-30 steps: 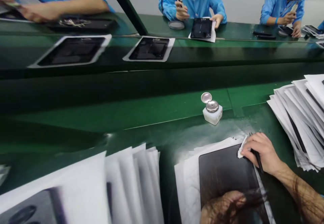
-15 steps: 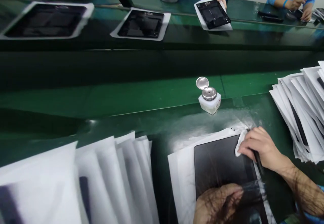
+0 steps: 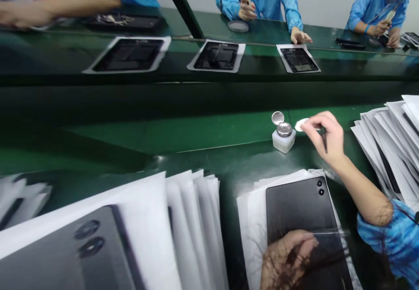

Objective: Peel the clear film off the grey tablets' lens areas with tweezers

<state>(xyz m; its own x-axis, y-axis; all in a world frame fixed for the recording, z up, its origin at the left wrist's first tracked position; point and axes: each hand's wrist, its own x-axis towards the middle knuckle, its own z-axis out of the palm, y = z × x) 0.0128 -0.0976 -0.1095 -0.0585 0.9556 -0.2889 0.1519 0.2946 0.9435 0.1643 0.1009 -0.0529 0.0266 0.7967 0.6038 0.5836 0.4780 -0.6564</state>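
A dark grey tablet [image 3: 296, 209] with two camera lenses at its top right corner lies back side up on white sheets [image 3: 248, 220]. My left hand [image 3: 288, 257] is over its lower part, fingers pinched on the edge of a clear film [image 3: 329, 232] that reaches to the right; how far it extends is hard to see. My right hand [image 3: 329, 135] is raised beyond the tablet, pinching a white wipe [image 3: 301, 124]. A thin dark tool [image 3: 324, 141] shows in its palm. Just left of the wipe stands a white dispenser bottle [image 3: 283, 141] with its metal lid flipped up.
White sheets with tablets between them are stacked at left [image 3: 196, 220] and right [image 3: 379, 146]. A tablet [image 3: 98, 250] lies atop the left stack. Across a raised ledge [image 3: 176, 77], several dark panels sit on white sheets, and co-workers in blue sleeves [image 3: 293, 10] work there.
My right hand has lifted the wipe off the tablet's upper right corner and carried it forward beside the bottle, uncovering the lenses. The view has shifted left. A co-worker's hand has released a panel.
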